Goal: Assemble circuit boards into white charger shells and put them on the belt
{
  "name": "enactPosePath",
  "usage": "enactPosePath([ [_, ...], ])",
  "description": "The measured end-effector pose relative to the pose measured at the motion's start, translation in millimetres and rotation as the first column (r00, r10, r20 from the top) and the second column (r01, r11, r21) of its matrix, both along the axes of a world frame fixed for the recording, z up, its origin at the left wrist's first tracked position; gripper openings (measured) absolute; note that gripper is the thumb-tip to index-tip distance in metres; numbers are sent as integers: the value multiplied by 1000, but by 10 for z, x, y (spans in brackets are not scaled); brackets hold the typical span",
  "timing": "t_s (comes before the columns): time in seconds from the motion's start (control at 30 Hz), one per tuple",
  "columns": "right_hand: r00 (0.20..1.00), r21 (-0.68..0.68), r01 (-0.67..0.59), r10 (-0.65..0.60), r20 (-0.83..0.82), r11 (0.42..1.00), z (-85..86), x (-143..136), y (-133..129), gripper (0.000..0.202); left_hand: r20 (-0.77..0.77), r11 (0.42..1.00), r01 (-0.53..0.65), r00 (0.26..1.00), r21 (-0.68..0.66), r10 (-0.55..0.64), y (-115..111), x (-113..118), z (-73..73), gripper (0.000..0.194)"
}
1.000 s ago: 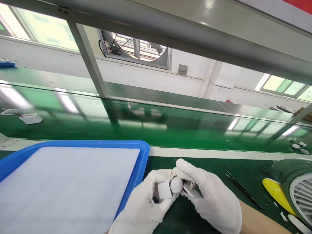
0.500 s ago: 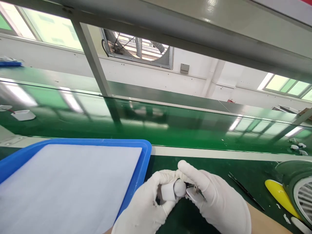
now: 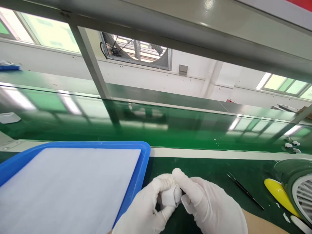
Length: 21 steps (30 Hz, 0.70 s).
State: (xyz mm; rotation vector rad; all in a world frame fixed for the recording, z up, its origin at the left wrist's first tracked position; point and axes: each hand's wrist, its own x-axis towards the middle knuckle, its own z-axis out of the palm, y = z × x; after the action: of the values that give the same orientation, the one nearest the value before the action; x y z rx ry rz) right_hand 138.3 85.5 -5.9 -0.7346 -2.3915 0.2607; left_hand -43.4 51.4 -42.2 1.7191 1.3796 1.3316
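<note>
My left hand (image 3: 146,206), in a white glove, is closed around a small white plastic piece (image 3: 168,196) with a short block-like body and a rounded end. Against it, my right hand (image 3: 209,204), also gloved, has its fingers pinched at the rounded end. A flat white part (image 3: 187,204) shows beneath the right fingers, which hold it. The fingertips of both hands meet above the block-like piece, and the contact point between the two parts is mostly hidden.
A blue tray (image 3: 97,144) lined with a white sheet lies at left. Dark tweezers (image 3: 245,190), a yellow rounded object (image 3: 280,195) and a green fan-like device (image 3: 290,172) are at right. Beyond runs a shiny green belt (image 3: 190,130) carrying a white casing (image 3: 9,118) and several small parts (image 3: 292,145).
My right fingers have closed in toward the left hand, covering the rounded end and the metal bit that showed before. On the belt, the white casing and small parts have shifted left.
</note>
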Motion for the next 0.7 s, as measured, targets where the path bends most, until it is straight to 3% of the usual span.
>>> enactPosePath([
  [0.17, 997, -1, 46, -46, -55, 999, -42, -56, 48, 55, -101, 996, -84, 991, 27, 87, -29, -17, 24, 32],
  [0.33, 997, -82, -71, 69, -26, 994, 17, -59, 140, 65, -338, 973, 156, 937, 167, -92, 19, -31, 110, 33],
  [0.43, 998, -223, -63, 64, -3, 973, 159, 11, 197, 86, -252, 964, 107, 967, 243, -44, 23, -18, 86, 32],
  [0.53, 994, -351, -107, 95, -53, 930, 304, 78, 267, 94, -134, 999, -15, 991, 29, 19, 14, -12, 91, 13],
  [0.6, 981, -360, -159, 104, -166, 919, 337, 79, 307, 63, -39, 978, -66, 998, -200, 59, 22, -13, 143, 2],
  [0.67, 963, -366, -183, 93, -251, 912, 296, 35, 321, 31, 82, 923, -66, 991, -380, 105, 44, -6, 222, 10],
  [0.7, 957, -378, -209, 110, -267, 902, 251, 0, 316, 26, 143, 889, -49, 981, -454, 127, 55, 4, 264, 14],
])
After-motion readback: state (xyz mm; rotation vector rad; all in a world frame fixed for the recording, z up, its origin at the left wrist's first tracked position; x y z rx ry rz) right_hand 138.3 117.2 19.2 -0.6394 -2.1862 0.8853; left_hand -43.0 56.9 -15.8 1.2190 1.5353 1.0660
